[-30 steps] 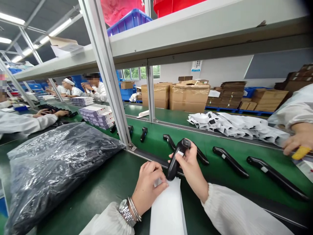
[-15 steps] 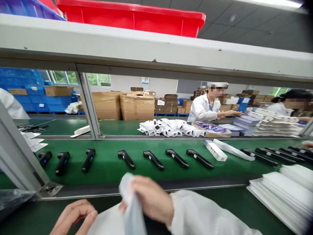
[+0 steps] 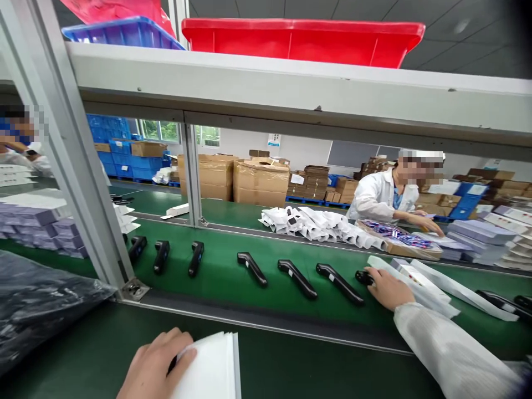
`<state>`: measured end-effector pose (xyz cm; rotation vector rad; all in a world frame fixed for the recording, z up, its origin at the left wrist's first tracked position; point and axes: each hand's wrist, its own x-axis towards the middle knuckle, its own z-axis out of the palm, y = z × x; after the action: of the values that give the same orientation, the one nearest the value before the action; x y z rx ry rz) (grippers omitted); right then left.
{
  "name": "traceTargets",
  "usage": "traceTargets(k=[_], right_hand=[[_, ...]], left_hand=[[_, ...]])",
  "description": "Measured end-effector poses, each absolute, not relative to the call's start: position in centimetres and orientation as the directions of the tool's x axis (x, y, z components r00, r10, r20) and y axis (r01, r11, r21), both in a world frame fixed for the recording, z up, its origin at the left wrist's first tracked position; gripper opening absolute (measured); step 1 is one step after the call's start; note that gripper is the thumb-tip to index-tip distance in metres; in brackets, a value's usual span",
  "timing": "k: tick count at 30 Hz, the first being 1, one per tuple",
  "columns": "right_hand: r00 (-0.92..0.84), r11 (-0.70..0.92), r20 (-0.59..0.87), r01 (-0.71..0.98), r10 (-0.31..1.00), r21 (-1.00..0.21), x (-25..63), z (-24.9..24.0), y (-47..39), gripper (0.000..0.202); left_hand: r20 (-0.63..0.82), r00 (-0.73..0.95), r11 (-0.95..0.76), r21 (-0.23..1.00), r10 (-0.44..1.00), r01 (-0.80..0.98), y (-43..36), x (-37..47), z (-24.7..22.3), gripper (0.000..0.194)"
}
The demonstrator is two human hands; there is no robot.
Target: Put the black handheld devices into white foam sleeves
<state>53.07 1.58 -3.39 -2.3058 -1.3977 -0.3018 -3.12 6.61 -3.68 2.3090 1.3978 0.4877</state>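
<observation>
My left hand (image 3: 158, 363) grips a stack of white sleeves (image 3: 211, 366) over the near green surface, low in the view. On the green belt (image 3: 224, 299) my right hand (image 3: 388, 288) has its fingers closed on the head of a black handheld device (image 3: 364, 277). A translucent white strip (image 3: 432, 299) lies beside that hand, partly under it. Next to it are a white box (image 3: 415, 277) and another white strip (image 3: 465, 288). Left of my right hand, several black devices (image 3: 341, 284) lie spaced out along the belt.
A metal post (image 3: 78, 149) stands at the left, with black plastic (image 3: 45, 310) beside it. A white shelf beam (image 3: 266, 83) crosses above, bearing a red bin (image 3: 299, 41). Beyond the belt, a person (image 3: 382, 188) works near white pouches (image 3: 316, 224).
The view has swung left. My right hand has moved from the sleeves out to the belt and closed on a device. A translucent strip now lies by the white box. My left hand has closed on the sleeves.
</observation>
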Motion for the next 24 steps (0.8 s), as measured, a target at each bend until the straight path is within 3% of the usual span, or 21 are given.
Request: traceTargets(k=[4,7,9,11,14,17,24], right_hand=[[0.5,-0.411,0.411,0.864,0.762,-0.289,53.4,-3.6,1.1,0.042],[0.528,-0.184,0.561,0.812,0.637,-0.554,49.4,-1.0,1.9,0.055],[0.598,0.096,0.508,0.584,0.62,-0.806,44.4,1.1,2.6,0.059],[0.521,0.27,0.39,0.293,0.759,-0.917,38.3,2.7,3.2,0.052],[0.39,0.3,0.274,-0.006,0.879,-0.954,29.2,3.4,3.8,0.054],[0.289,0.303,0.246,-0.171,0.925,-0.938,22.3,2.4,4.5,0.06],[0.084,0.273,0.261,-0.254,0.962,-0.928,16.7,-0.4,4.8,0.055]], left_hand=[[0.183,0.419,-0.453,0.478,0.889,0.752,6.1,-2.6,-3.2,0.038],[0.293,0.404,-0.499,0.473,0.866,0.726,5.3,-1.9,-2.4,0.02],[0.335,0.398,-0.516,0.451,0.854,0.728,4.9,-1.5,-1.9,0.019],[0.366,0.443,-0.567,0.388,0.819,0.727,4.6,-1.3,-1.6,0.019],[0.425,0.461,-0.609,0.342,0.779,0.716,4.2,-1.3,-1.5,0.013],[0.45,0.448,-0.619,0.377,0.772,0.689,3.8,-1.3,-1.5,0.013],[0.403,0.368,-0.546,0.614,0.838,0.57,3.0,-0.7,-1.1,0.01]])
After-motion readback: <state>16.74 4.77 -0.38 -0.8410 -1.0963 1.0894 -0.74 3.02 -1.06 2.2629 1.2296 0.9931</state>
